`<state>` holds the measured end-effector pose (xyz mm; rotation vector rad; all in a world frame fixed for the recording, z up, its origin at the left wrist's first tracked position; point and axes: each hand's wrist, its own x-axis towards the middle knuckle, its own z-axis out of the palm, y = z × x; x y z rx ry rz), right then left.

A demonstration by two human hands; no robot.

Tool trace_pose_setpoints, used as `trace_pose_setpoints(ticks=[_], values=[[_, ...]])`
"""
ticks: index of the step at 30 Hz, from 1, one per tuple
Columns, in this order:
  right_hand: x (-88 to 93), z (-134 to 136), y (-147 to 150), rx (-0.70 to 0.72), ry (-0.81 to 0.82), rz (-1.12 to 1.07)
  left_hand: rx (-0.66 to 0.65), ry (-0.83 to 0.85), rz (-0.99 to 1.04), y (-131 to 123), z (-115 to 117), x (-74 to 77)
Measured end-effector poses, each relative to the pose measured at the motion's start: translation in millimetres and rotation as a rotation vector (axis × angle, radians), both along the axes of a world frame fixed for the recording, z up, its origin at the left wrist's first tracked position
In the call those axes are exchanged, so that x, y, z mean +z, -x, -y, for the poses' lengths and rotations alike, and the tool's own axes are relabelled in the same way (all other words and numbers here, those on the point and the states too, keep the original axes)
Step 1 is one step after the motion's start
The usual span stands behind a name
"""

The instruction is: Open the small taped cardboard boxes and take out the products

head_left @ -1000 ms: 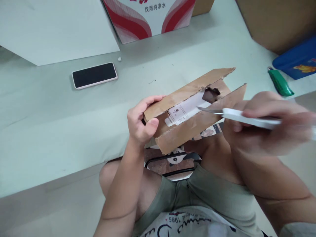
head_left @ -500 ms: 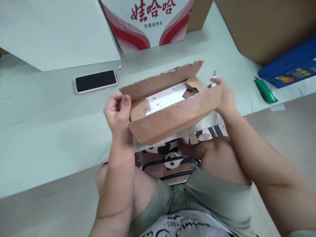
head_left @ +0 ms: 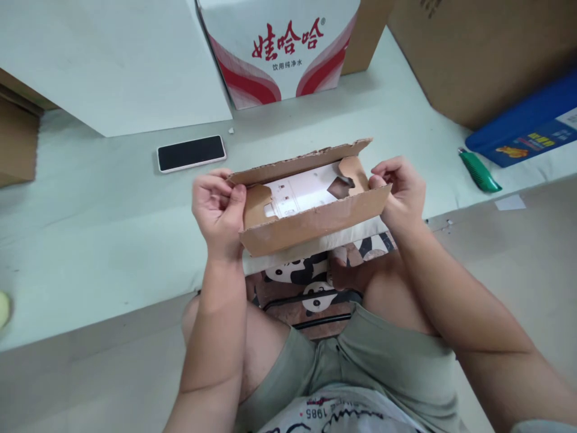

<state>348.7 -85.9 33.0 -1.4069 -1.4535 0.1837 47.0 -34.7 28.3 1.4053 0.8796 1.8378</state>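
A small brown cardboard box (head_left: 311, 224) is held in front of me above my lap, its top flaps spread apart. Inside it lies a white packaged item (head_left: 300, 191) with small printed marks. My left hand (head_left: 219, 207) grips the box's left end, fingers curled over the edge. At the right end, my right hand (head_left: 399, 189) pinches the flap. No tool shows in either hand.
A phone (head_left: 192, 153) lies face up on the pale green surface (head_left: 112, 204). A red-and-white printed carton (head_left: 283, 48) and a large brown carton (head_left: 478, 54) stand behind. A green utility knife (head_left: 480, 171) lies beside a blue package (head_left: 523, 129) at right.
A second ago my right hand held a white-handled blade at the box's opening. The blade is gone from view, and both hands now hold the box ends with the flaps spread.
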Motion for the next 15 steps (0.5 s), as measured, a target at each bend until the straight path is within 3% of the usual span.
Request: trace_pose_setpoints(ticks=[4,8,11,15], values=[[11.1,19.0,18.0,0.208,-0.100,-0.002,-0.149,-0.007,-0.099,6.8,8.5,-1.0],[5.9,24.2,23.0,0.268,-0.063,-0.006,-0.373,-0.038,-0.263,21.2,12.5,-0.6],[-0.1,23.3,25.9,0.269,-0.056,-0.042,-0.401,-0.033,-0.314,27.0,14.0,-0.7],[-1.1,21.7,32.2,0.261,-0.133,-0.060,-0.346,0.009,-0.306,25.8,14.9,-0.7]])
